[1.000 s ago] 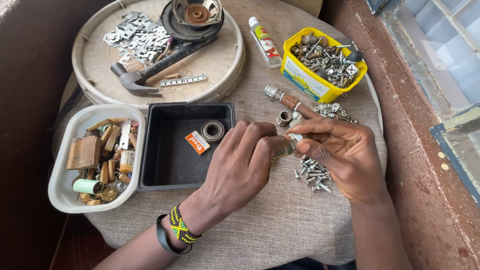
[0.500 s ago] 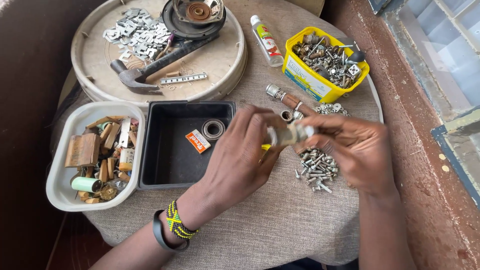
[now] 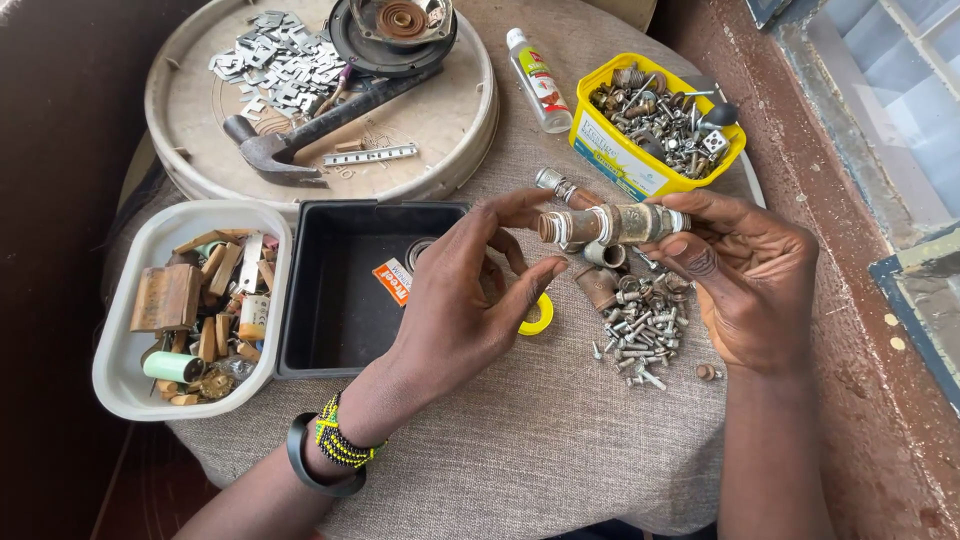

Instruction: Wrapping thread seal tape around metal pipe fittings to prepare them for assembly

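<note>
In the head view, both hands hold one old metal pipe fitting [image 3: 612,224] up over the table. It lies sideways, with white tape wound round its left part. The left hand [image 3: 470,300] pinches the left end with fingertips and thumb. The right hand [image 3: 745,280] grips the right end with fingers on top and thumb under it. So both hands are closed on the fitting, and it sits between them, not touching the cloth.

Just under the fitting lies a pile of small screws and nuts [image 3: 640,325] on the grey cloth [image 3: 540,450]. A brown pipe piece [image 3: 598,287] lies at the left edge of that pile. A yellow tape roll [image 3: 541,316] peeks out beside the left thumb. Another metal fitting [image 3: 555,184] lies just behind the grip.

Left of the grip is a black square tray [image 3: 345,295] with an orange label and a ring inside. Farther left is a white tub [image 3: 140,300] full of wood bits and brass bits.

Behind the grip and to the right is a yellow box [image 3: 615,160] full of bolts. A small glue bottle [image 3: 535,65] lies next to it. Far behind on the left is a round tray [image 3: 200,110] with a hammer [image 3: 310,125], little metal clips [image 3: 275,65] and a round black part [image 3: 395,30].

The left wrist wears a beaded band [image 3: 335,440] and a black band.
</note>
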